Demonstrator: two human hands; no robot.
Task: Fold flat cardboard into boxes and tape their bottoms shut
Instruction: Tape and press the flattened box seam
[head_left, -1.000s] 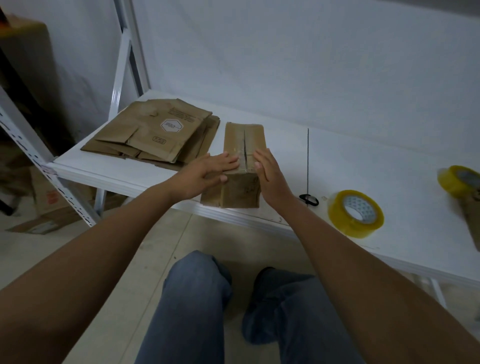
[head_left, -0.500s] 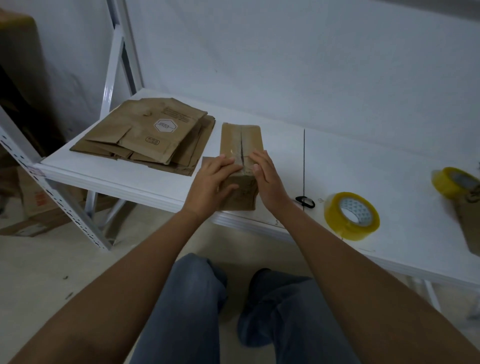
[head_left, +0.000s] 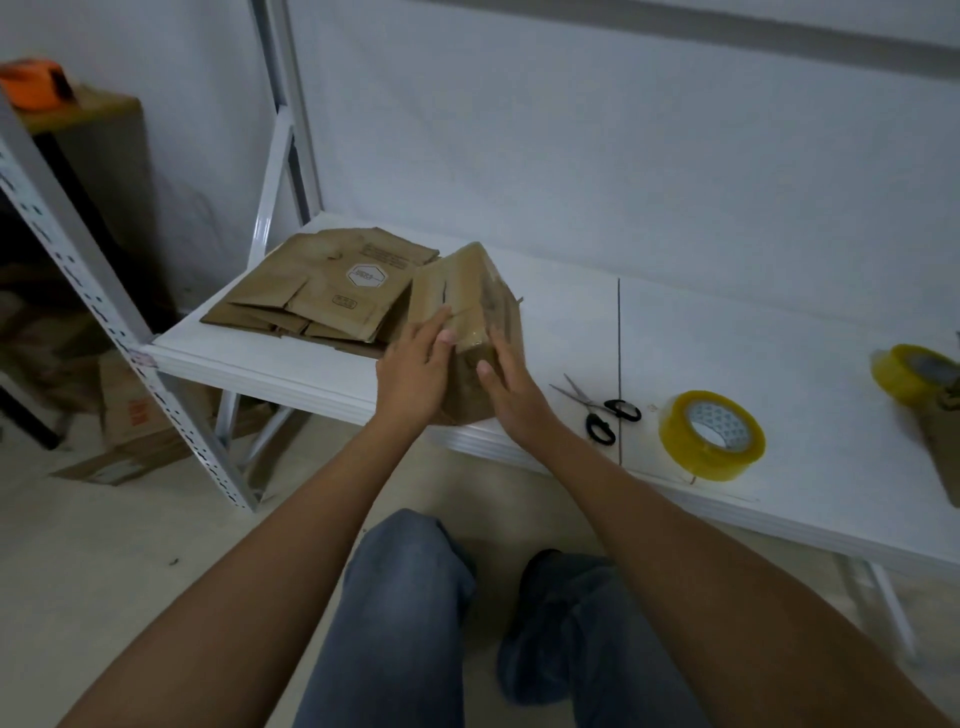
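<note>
A folded brown cardboard box (head_left: 460, 296) stands tilted on the white table (head_left: 727, 338) near its front edge, its taped bottom seam facing up and toward me. My left hand (head_left: 415, 369) presses flat on the box's left side, fingers up to the taped edge. My right hand (head_left: 511, 389) lies against its right side. Both hands hold the box between them. A stack of flat cardboard blanks (head_left: 332, 286) lies just left of the box. A yellow roll of tape (head_left: 711, 434) sits to the right.
Black-handled scissors (head_left: 597, 410) lie between the box and the tape roll. A second yellow roll (head_left: 917, 371) and a piece of cardboard (head_left: 945, 447) sit at the right edge. A white shelf upright (head_left: 104, 306) stands left, cardboard on the floor behind it. My knees are below the table.
The box has been tipped and turned so one corner points up; both hands shifted from pressing its top seam to gripping its sides. The scissors are now fully in view.
</note>
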